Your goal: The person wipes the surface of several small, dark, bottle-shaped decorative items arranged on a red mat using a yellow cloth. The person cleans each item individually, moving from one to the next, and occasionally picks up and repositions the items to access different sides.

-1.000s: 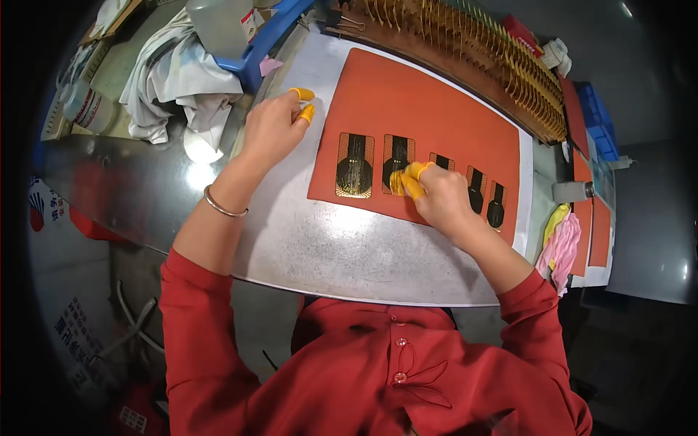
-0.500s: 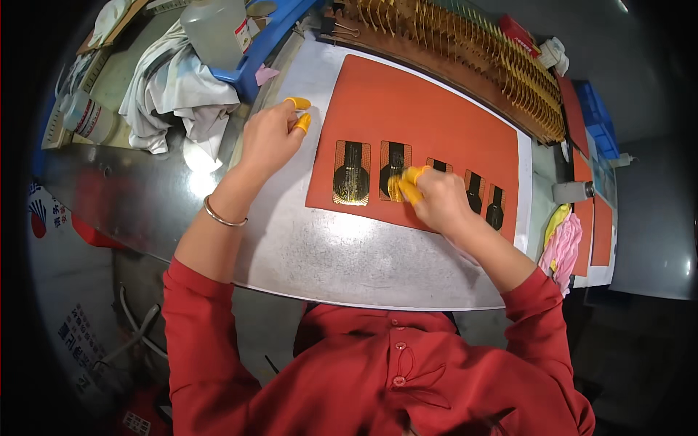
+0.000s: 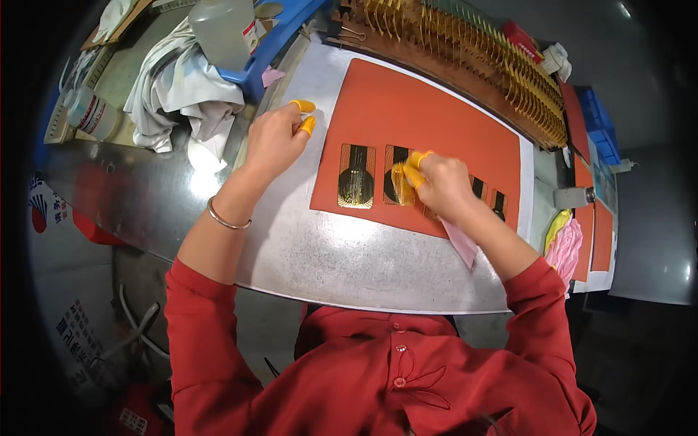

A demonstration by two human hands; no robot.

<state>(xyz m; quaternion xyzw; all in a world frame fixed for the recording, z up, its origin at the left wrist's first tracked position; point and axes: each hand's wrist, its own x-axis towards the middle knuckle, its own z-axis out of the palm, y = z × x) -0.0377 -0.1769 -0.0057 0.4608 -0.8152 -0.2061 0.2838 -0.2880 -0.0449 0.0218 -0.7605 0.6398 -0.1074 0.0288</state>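
An orange mat (image 3: 407, 102) lies on a white sheet, with a row of dark plates with gold line patterns along its near side. The leftmost plate (image 3: 356, 176) shows whole. My right hand (image 3: 443, 185), with yellow finger cots, is closed over the second plate (image 3: 393, 156). A blurred gold patch at its fingertips is too smeared to name. From under this hand hangs a pink cloth (image 3: 459, 245). My right hand and wrist partly hide the plates to the right. My left hand (image 3: 278, 138), also in yellow finger cots, rests loosely curled beside the mat's left edge, with nothing visible in it.
Behind the mat stands a brown rack (image 3: 465, 73) filled with gold plates in a long row. White cloths (image 3: 185, 94), a translucent jug (image 3: 224, 33) and a blue bin (image 3: 280, 36) sit at far left. A grey bottle (image 3: 574, 197) and pink-yellow cloths (image 3: 563, 243) lie right.
My right hand has shifted slightly up over the second plate, and the pink cloth now shows beneath it. My left hand stays at the mat's edge. The whole view has moved a little.
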